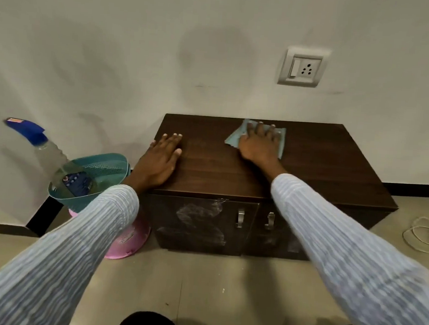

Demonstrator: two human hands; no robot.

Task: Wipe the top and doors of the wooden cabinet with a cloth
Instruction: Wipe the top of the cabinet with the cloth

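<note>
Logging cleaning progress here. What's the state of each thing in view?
cabinet doors: shut, white smears.
cloth: flat on the cabinet top.
right hand: fingers spread, pressing the cloth.
left hand: flat on the top.
spray bottle: leaning in teal basket.

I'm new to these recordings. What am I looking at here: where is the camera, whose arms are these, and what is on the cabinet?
There is no robot here. One wide-angle camera is worn on a person's head and looks down, so the two striped sleeves are that person's own arms.

The left hand rests flat, fingers straight, on the top of the wooden cabinet. The right hand presses a light blue cloth onto the top near the back edge, fingers spread.

The cabinet's left door shows whitish smears, so it looks not yet wiped. Beside the cabinet stands a teal basket holding a spray bottle, on something pink. A wall socket is above.
</note>
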